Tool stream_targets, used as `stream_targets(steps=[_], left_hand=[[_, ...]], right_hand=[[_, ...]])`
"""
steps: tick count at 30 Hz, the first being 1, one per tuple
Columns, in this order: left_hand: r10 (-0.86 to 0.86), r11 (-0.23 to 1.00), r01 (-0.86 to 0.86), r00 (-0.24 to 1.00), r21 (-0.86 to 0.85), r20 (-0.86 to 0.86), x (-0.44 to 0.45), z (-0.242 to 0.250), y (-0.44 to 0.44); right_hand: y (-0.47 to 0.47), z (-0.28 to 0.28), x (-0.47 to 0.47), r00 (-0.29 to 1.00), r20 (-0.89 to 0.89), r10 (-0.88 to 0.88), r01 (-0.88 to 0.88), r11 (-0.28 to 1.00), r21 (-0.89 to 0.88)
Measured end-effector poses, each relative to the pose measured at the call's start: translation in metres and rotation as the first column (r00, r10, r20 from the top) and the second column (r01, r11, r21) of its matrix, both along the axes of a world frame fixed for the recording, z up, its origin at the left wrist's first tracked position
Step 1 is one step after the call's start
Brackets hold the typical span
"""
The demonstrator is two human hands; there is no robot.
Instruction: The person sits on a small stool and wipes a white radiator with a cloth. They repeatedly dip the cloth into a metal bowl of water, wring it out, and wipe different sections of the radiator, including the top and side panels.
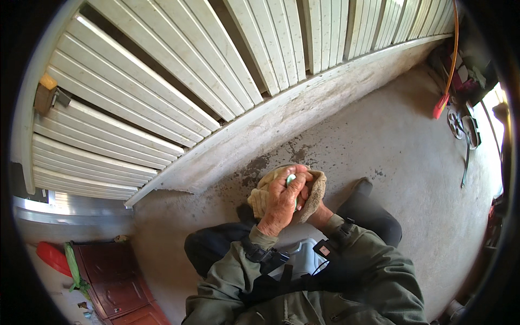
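Note:
My left hand (279,199) is closed around a small pale green object (290,179), possibly a bar of soap, pressing it against a tan cloth item (317,191). The cloth is bunched, with a thick rough edge on the right and a ribbed part at the left. My right hand (321,215) grips the cloth from the right and below. Most of that hand is hidden behind the fabric, with a few fingertips showing under my left hand. Both hands meet above the floor, between my dark-trousered knees. A light blue plastic object (304,256) lies below my forearms.
A white slatted panel bench (170,73) on a pale base runs across the front, bearing a wooden block (45,95). Dark wet marks (260,164) spot the concrete floor. A red-brown cabinet (109,268) stands left; an orange strap (451,61) and a cable (466,162) are right.

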State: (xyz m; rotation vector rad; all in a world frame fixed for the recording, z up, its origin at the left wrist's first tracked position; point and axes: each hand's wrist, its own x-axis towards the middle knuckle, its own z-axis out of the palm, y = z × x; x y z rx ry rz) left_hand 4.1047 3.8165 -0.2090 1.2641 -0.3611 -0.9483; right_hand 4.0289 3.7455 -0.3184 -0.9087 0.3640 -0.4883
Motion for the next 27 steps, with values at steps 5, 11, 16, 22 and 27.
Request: stream_targets(steps=[5, 11, 16, 22, 27], left_hand=[[0.196, 0.98, -0.189, 0.831, -0.067, 0.52, -0.008, -0.022, -0.002], [-0.088, 0.918, -0.344, 0.308, 0.197, 0.947, 0.023, -0.037, -0.013], [0.093, 0.993, -0.092, 0.267, -0.07, 0.959, 0.012, -0.062, -0.007], [-0.169, 0.919, -0.301, 0.281, 0.254, 0.945, 0.01, -0.09, -0.012], [0.01, 0.986, -0.166, 0.23, 0.029, 0.973, 0.009, -0.085, -0.01]], right_hand=[[-0.018, 0.01, -0.006, 0.988, -0.147, 0.045, -0.149, 0.53, -0.835], [-0.01, 0.017, -0.004, 0.969, 0.18, 0.171, -0.247, 0.61, 0.753], [-0.026, 0.012, 0.013, 0.952, 0.26, 0.159, -0.287, 0.757, 0.586], [-0.018, 0.016, 0.005, 0.973, 0.151, 0.173, -0.225, 0.592, 0.774], [-0.033, 0.025, 0.009, 0.974, 0.214, 0.08, -0.196, 0.774, 0.603]])
